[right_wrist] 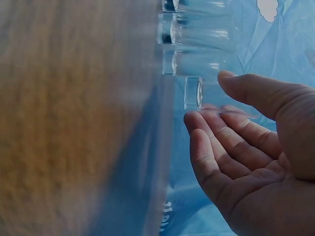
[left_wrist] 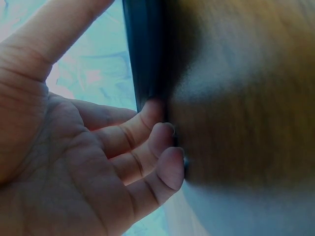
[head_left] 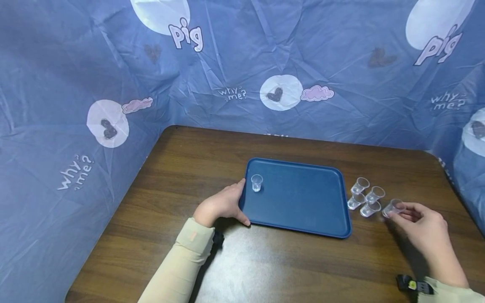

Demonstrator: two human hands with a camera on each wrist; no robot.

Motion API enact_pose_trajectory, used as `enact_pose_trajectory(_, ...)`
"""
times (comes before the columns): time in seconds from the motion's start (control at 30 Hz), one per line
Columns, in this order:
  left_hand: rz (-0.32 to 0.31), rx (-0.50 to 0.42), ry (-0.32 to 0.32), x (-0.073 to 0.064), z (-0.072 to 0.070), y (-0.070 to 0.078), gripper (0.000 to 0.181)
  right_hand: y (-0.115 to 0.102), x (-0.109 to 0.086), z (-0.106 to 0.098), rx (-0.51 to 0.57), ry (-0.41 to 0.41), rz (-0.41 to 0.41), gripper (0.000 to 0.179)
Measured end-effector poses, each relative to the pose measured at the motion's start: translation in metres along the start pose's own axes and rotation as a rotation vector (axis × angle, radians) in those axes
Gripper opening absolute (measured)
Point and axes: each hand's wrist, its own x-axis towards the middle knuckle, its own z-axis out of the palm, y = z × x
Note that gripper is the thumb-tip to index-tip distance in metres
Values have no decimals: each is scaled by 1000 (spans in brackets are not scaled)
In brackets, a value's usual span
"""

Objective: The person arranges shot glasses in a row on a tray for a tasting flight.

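My left hand (head_left: 223, 205) rests against the left end of a blue rectangular tray (head_left: 299, 202), thumb by its front corner. In the left wrist view the bent fingertips (left_wrist: 170, 169) touch the dark tray edge (left_wrist: 143, 49). A small clear shot glass (head_left: 257, 183) stands upright on the tray near its left side. At the right, my right hand (head_left: 426, 225) pinches another clear shot glass (head_left: 392, 208) between thumb and fingers. Its thick base (right_wrist: 193, 93) shows beyond the fingertips in the right wrist view, raised off the table.
Several more clear shot glasses (head_left: 370, 208) stand grouped on the brown wooden table (head_left: 182, 164), between the tray's right edge and my right hand. A blue printed cloth (head_left: 235, 50) hangs behind the table and along its left side.
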Motion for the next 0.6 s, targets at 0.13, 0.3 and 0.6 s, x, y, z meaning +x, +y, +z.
enact_pose_trajectory(0.13, 6, -2, 1, 0, 0, 0, 135, -4, 0, -4, 5, 23, 6, 39)
enact_pose_trajectory(0.3, 6, 2, 2, -1, 0, 1, 135, -8, -1, -6, 18, 64, 9, 39)
enact_pose_trajectory(0.6, 0, -14, 3, -2, 0, 2, 135, -18, -2, -10, 36, 107, -12, 37)
